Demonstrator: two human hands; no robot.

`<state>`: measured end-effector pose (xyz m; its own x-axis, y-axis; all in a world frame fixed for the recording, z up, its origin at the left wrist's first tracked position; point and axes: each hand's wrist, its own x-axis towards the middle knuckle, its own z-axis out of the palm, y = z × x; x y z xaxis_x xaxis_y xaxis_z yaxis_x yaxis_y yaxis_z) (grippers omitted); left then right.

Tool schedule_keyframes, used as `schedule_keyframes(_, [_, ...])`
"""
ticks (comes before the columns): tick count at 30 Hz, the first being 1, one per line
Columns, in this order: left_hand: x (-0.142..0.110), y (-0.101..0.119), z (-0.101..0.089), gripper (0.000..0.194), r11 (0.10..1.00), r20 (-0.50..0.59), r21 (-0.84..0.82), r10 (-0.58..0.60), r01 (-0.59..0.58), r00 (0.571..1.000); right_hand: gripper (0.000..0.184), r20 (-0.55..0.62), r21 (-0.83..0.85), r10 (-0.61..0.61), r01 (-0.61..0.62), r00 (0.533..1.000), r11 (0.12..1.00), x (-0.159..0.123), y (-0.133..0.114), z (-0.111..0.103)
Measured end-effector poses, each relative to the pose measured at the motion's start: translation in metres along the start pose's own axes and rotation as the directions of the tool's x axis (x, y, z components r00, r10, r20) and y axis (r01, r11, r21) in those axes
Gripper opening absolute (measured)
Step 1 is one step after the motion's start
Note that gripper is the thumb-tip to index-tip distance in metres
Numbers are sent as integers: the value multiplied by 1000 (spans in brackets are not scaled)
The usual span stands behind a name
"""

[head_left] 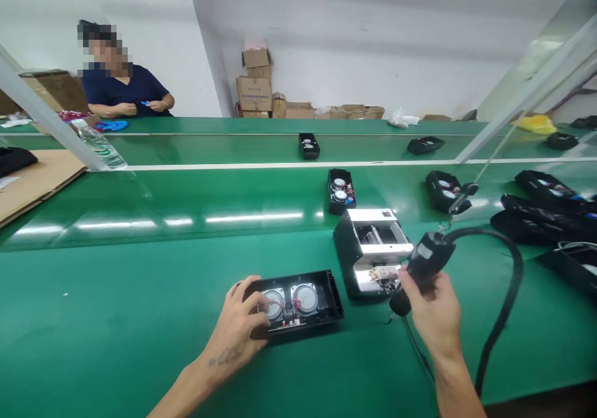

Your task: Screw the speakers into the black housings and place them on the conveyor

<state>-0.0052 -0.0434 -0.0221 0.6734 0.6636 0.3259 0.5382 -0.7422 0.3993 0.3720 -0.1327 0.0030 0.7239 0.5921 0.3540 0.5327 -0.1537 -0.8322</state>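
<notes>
My left hand [245, 315] grips the left end of a black speaker housing [326, 312], its thumb and fingers over the near and far walls. Inside the housing sit two round silver speakers with red wires and a small circuit board along the near wall. My right hand [436, 312] is wrapped around a black electric screwdriver [424, 262], which hangs from a cord and points down. Its tip is just above the green bench, to the right of the housing. Behind the screwdriver stands a black and silver screw feeder [373, 244], partly covered by the tool.
More speaker housings [340, 191] lie on the green conveyor and at the right. A thick black cable [510, 300] curves down beside my right arm. Cardboard [41, 172] and a plastic bottle [100, 147] are at the left. A co-worker [125, 91] sits across the bench.
</notes>
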Motion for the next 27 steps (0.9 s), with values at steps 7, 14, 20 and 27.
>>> schedule_keyframes(7, [-5,-15,10,8,987,37,134,88,-92,995,33,75,623,-47,-10,996,782,-2,-31,1])
schedule_keyframes(14, [0,-9,20,6,989,12,131,60,-61,998,37,-161,618,-182,243,970,747,23,-76,9])
schedule_keyframes(20, [5,0,21,7,997,37,81,11,-14,999,32,109,543,-214,122,971,831,11,-76,18])
schedule_keyframes(27, [14,24,19,22,995,1,-4,-100,100,995,35,316,878,-354,-130,880,460,-60,-128,50])
